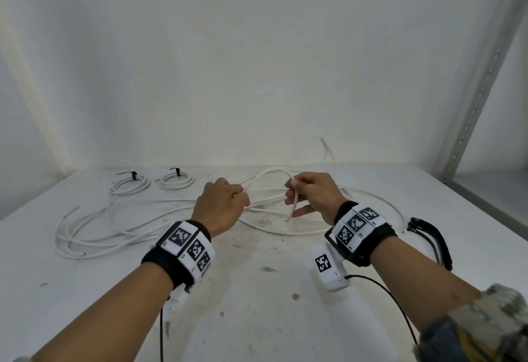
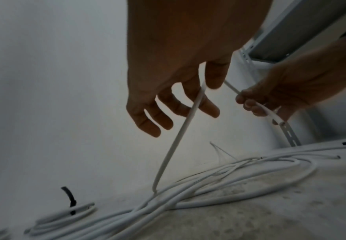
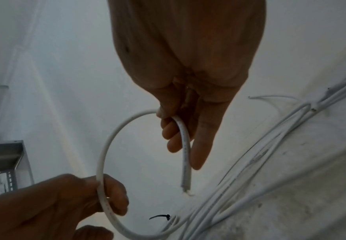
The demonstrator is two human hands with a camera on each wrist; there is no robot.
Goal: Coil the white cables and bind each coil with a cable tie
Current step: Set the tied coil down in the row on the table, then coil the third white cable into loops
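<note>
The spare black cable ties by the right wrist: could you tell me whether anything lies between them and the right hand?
Nothing visible does. The spare black cable ties lie on bare table just outside the right hand, which holds the cable end; loose cables lie farther left.

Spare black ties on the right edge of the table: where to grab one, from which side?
Judging from the head view, take one of the spare black ties at mid-strap with the right hand, from above and the table's right side. They lie flat in a curved bundle, heads pointing toward the loose cables, so the strap's outer bow looks freest to pinch.
</note>
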